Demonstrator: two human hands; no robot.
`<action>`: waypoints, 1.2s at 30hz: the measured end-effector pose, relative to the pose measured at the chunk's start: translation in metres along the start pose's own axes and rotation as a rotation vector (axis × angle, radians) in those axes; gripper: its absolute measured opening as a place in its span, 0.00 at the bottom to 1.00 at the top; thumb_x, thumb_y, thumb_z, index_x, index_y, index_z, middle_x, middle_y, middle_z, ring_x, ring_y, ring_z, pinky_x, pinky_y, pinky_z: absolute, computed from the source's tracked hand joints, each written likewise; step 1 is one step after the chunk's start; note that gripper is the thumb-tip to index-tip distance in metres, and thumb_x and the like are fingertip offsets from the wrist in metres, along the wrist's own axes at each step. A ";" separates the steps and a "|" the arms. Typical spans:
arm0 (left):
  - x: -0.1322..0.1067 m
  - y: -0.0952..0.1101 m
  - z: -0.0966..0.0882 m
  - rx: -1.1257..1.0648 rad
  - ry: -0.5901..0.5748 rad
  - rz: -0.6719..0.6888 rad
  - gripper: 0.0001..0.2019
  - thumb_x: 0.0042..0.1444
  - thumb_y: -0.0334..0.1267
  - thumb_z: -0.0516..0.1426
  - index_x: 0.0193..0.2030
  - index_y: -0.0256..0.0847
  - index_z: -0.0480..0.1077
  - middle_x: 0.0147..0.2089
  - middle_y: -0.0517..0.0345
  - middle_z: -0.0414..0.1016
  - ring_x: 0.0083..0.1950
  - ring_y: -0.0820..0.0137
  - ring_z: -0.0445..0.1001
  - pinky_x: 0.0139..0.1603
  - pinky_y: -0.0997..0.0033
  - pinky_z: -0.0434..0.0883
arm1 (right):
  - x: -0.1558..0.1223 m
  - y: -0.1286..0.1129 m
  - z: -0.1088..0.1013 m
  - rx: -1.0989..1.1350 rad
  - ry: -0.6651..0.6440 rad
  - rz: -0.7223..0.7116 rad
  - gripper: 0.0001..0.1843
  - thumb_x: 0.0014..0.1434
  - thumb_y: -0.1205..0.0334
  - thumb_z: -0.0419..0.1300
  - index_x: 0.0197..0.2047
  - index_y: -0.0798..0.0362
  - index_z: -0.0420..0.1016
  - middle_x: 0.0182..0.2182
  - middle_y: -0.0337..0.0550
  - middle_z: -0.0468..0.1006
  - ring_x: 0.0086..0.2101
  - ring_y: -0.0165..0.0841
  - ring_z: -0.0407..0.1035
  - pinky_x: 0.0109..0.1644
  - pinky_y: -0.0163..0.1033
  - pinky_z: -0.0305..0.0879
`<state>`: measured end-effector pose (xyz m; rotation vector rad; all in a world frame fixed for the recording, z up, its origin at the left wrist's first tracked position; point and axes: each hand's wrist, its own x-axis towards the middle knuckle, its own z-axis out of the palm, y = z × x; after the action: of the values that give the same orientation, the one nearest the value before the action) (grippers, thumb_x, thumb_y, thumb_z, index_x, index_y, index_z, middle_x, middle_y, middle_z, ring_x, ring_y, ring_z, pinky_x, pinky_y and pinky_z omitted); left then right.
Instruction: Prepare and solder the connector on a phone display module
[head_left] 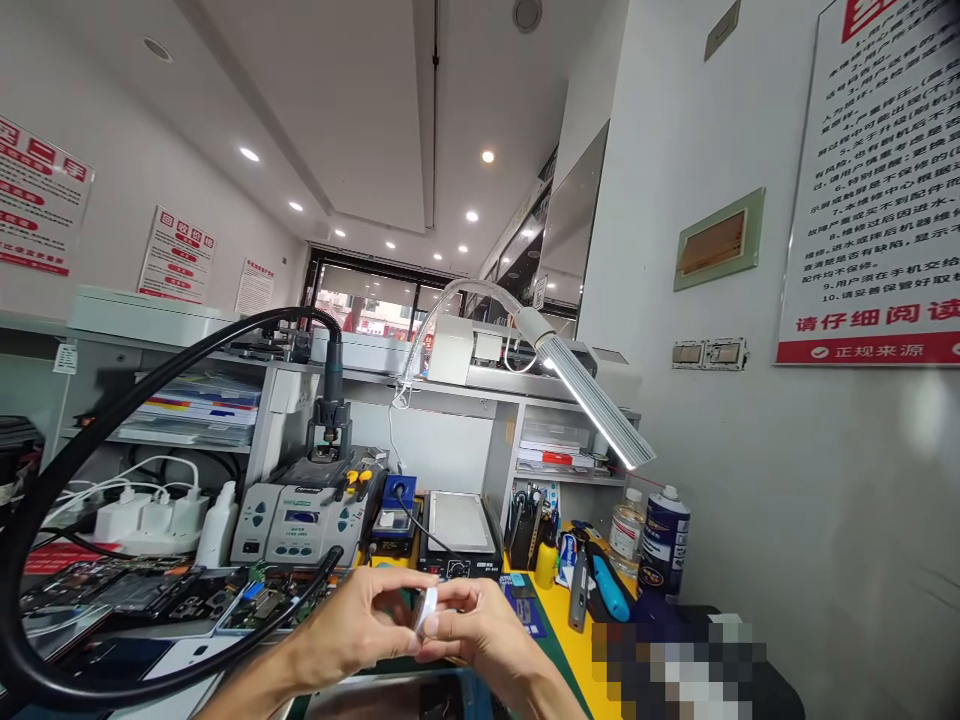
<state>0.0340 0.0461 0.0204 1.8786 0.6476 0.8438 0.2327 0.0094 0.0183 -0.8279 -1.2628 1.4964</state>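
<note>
Fingers [444,626] grip a small pale piece [426,606] (sign [870,215]: 正规来源).

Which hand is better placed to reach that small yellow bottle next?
Probably the right hand: it's nearer the bottle, though it and the left hand hold a small white-edged object.

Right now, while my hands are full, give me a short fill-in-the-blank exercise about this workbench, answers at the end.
1. Counting the left hand and the right hand, ____ hands hold the small pale object.
2. The LED tube lamp is switched ____.
3. The clear bottle stands to the ____ of the dark blue spray can in the picture.
4. The nozzle bottle beside the gray rework station is colored ____.

Missing words: two; on; left; white.
</note>
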 end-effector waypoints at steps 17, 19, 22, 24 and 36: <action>-0.003 0.008 -0.003 0.078 -0.026 -0.018 0.31 0.48 0.40 0.67 0.60 0.34 0.73 0.34 0.58 0.79 0.30 0.73 0.70 0.29 0.75 0.64 | -0.003 -0.004 -0.002 -0.036 -0.071 -0.005 0.19 0.41 0.61 0.78 0.37 0.57 0.84 0.34 0.44 0.81 0.32 0.34 0.75 0.47 0.46 0.71; -0.003 0.010 -0.003 0.073 -0.028 -0.010 0.31 0.48 0.40 0.67 0.60 0.32 0.73 0.36 0.56 0.80 0.32 0.71 0.71 0.31 0.74 0.65 | -0.005 -0.005 -0.001 -0.039 -0.065 -0.001 0.18 0.42 0.60 0.77 0.38 0.56 0.85 0.34 0.44 0.81 0.32 0.34 0.74 0.48 0.46 0.71; -0.004 0.013 -0.004 0.075 -0.030 -0.024 0.33 0.47 0.41 0.67 0.61 0.31 0.72 0.35 0.55 0.81 0.33 0.69 0.73 0.34 0.72 0.68 | -0.005 -0.005 0.000 -0.047 -0.053 0.003 0.19 0.42 0.60 0.77 0.38 0.56 0.84 0.34 0.43 0.80 0.32 0.33 0.74 0.48 0.45 0.71; -0.005 0.013 -0.004 0.079 -0.027 -0.028 0.33 0.47 0.42 0.67 0.61 0.33 0.72 0.34 0.56 0.81 0.34 0.68 0.74 0.35 0.71 0.70 | -0.004 -0.004 -0.001 -0.052 -0.051 0.008 0.20 0.40 0.60 0.78 0.38 0.57 0.84 0.33 0.43 0.80 0.32 0.33 0.74 0.48 0.45 0.72; -0.004 0.004 -0.004 0.055 -0.013 -0.014 0.35 0.47 0.47 0.67 0.61 0.34 0.72 0.34 0.57 0.80 0.35 0.66 0.76 0.39 0.69 0.73 | -0.002 -0.002 -0.003 -0.045 -0.069 -0.006 0.21 0.41 0.59 0.78 0.39 0.58 0.84 0.34 0.44 0.81 0.33 0.33 0.75 0.48 0.45 0.72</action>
<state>0.0290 0.0437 0.0244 1.9250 0.6809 0.8122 0.2367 0.0084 0.0197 -0.8071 -1.3528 1.5077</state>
